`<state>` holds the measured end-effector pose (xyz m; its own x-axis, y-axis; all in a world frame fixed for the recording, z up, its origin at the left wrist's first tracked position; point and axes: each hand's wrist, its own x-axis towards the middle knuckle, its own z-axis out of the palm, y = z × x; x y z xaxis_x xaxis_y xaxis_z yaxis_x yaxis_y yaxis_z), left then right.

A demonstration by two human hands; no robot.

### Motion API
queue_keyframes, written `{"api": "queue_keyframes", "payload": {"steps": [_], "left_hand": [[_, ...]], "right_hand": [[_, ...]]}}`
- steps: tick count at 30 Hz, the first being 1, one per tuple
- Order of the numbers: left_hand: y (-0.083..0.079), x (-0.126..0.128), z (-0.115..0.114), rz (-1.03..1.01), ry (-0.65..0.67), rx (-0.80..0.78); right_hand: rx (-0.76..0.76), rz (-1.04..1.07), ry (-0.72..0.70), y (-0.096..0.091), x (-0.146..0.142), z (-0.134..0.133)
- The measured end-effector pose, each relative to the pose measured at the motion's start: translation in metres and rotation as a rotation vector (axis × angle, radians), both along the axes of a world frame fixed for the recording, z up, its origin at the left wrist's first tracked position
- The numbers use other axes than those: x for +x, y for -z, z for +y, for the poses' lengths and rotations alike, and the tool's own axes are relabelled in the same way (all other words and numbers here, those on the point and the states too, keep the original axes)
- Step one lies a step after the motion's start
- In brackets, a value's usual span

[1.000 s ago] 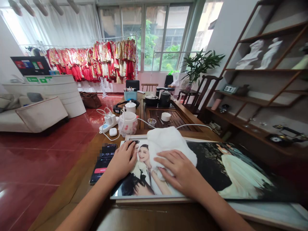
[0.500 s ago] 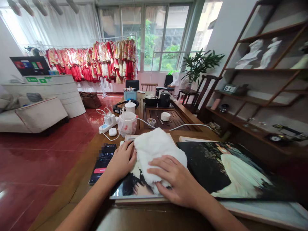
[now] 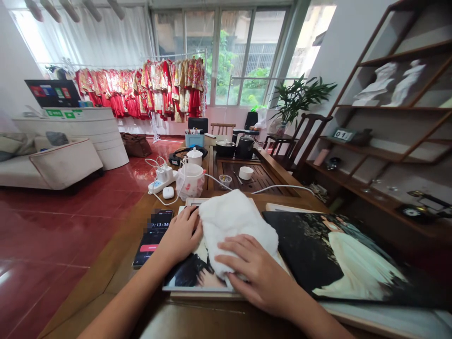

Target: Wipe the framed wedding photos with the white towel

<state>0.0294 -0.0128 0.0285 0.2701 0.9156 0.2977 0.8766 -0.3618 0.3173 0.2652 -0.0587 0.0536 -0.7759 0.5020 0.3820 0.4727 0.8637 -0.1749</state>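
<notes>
A folded white towel (image 3: 236,217) lies on a glossy framed photo print (image 3: 189,273) at the table's near edge. My right hand (image 3: 259,273) rests over the towel's near part, its fingers curved onto the cloth and its thumb at the lower edge. Along the print's left side lies my left hand (image 3: 181,233), fingers stretched forward and thumb close to the towel. The towel and both hands hide much of the print. Left of my left hand is a phone (image 3: 150,242) with a timer on its screen.
To the right lies a dark photo panel (image 3: 318,254) showing a pale gown. A plastic-wrapped container (image 3: 190,181), a power strip (image 3: 162,181) and a white earbud case (image 3: 168,192) stand beyond my left hand. Behind is a tea tray (image 3: 261,176) with a white cup (image 3: 246,173).
The whole view has shifted slightly, with things appearing a little farther right. Both hands keep nearly the same places on the print and towel.
</notes>
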Motion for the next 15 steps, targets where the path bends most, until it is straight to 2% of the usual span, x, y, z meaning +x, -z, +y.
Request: {"api": "queue_keyframes", "payload": {"steps": [4, 11, 15], "left_hand": [[0.001, -0.002, 0.0, -0.003, 0.018, 0.004], [0.003, -0.001, 0.001, -0.001, -0.032, -0.016], [0.003, 0.0, 0.001, 0.014, -0.031, -0.006]], "right_hand": [[-0.021, -0.012, -0.02, -0.003, -0.003, -0.003], [0.058, 0.037, 0.229, 0.001, 0.009, 0.015], [0.088, 0.032, 0.21, 0.001, 0.01, 0.015]]}}
